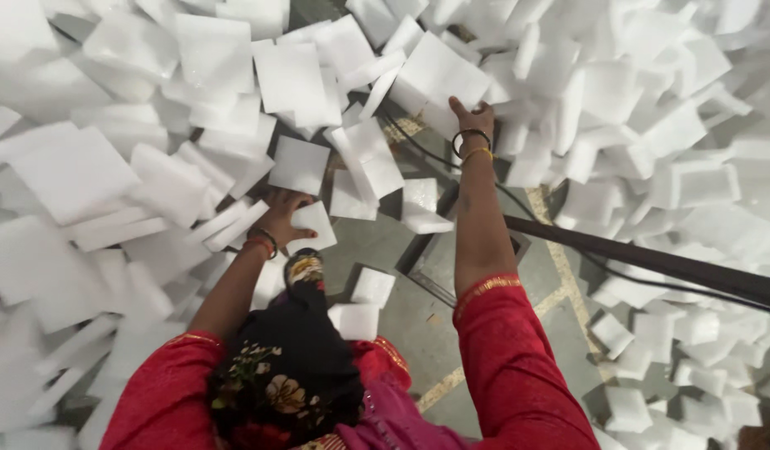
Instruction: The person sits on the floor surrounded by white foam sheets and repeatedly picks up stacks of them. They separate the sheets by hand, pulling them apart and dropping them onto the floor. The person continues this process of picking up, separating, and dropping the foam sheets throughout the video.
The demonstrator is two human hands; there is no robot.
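likely workshop, heaped white foam sheets (76, 171), concrete floor (418, 321)

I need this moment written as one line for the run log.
left hand: on small white foam square | right hand: on large foam sheet | floor: foam pieces piled around

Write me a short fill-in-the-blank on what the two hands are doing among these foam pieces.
1. The right hand reaches for a ____ foam sheet.
2. The left hand touches a small foam square lying on the ____.
3. Both sleeves are ____ in colour.
4. A dark ____ runs across the floor at the right.

Missing words: white; floor; red; bar
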